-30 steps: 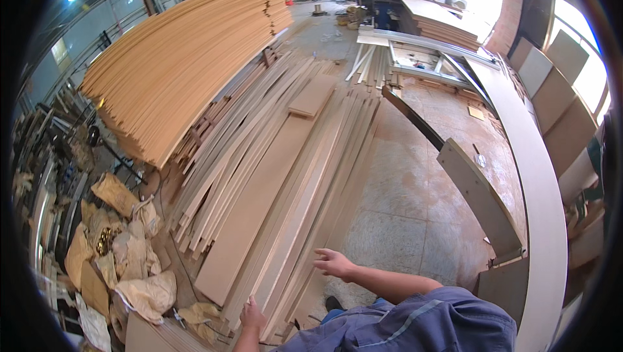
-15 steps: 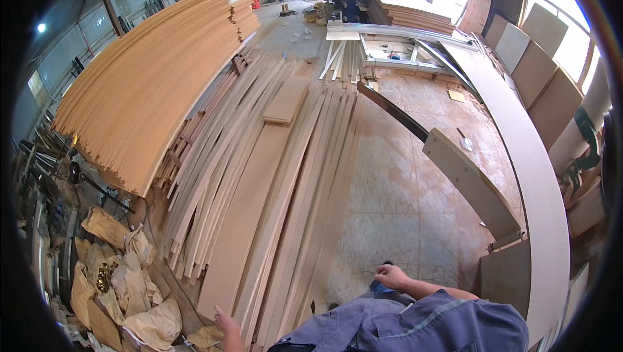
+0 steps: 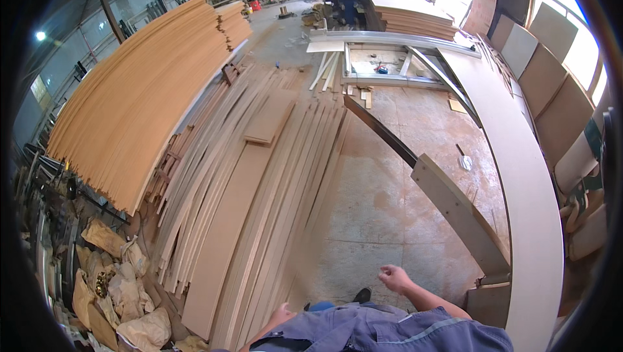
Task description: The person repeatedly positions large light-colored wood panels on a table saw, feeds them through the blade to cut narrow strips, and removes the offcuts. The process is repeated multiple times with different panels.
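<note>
My left hand is low in the view beside my body, over the near ends of the long wooden strips. Its fingers are loosely apart and nothing shows in them. My right hand hangs above the concrete floor, fingers curled in, with no object visible. A wide flat board lies lengthwise along the strips, and a shorter board rests on top of its far part. One dark shoe shows below my right hand.
Tall stacked sheets stand at the left, with crumpled brown paper nearer me. A narrow board slants across the floor to a long pale panel at the right. A metal frame lies ahead.
My left hand has moved right, closer to my body. My right hand stays raised at the right with little change. The view has shifted, and the shoe shows more fully.
</note>
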### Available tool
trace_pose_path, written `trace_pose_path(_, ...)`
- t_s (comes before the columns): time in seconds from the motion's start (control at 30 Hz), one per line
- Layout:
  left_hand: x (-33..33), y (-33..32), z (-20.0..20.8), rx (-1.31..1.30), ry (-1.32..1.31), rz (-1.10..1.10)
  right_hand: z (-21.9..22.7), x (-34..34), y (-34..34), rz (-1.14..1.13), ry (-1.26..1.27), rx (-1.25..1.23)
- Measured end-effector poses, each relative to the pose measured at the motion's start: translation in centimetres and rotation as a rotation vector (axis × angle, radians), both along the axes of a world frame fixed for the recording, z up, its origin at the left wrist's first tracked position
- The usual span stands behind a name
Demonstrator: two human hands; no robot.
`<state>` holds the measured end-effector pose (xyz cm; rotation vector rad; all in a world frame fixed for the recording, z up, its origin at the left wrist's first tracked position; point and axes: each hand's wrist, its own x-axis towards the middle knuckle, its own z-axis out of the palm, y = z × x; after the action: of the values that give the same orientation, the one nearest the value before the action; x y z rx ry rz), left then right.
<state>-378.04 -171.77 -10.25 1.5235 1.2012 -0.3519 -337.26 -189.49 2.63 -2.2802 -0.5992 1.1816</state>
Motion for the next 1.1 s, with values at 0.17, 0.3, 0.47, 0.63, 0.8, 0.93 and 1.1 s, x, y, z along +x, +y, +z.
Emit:
trace_pose_path(0.17,6.4,5.6,-2.7,0.097,0.124,-0.106,-0.3,8.7,0.0,-0.175,-0.027,0.091)
trace_pose_path(0.3,12.4,12.2,-3.4,0.23,0.231,-0.251,0.7,11.4,1.6,-0.298,0.074,0.096)
trace_pose_path(0.47,28.6,20.0,-2.4,0.18,0.078,-0.346,1.6,14.5,0.7,-0.451,0.097,0.102)
trace_pose_path(0.63,45.8,25.4,-3.6,0.318,-0.243,-0.47,4.6,18.8,1.5,-0.683,0.079,0.169)
trace_pose_path(0.8,60.9,25.8,4.0,0.225,-0.403,-0.521,3.9,23.3,-0.5,-1.004,0.166,0.274)
trace_pose_path(0.93,68.3,22.3,5.6,0.105,-0.432,-0.534,3.7,28.0,-1.9,-1.167,0.236,0.429)
trace_pose_path(1.1,77.0,16.3,9.8,-0.019,-0.472,-0.597,4.2,34.7,-5.2,-1.408,0.26,0.588)
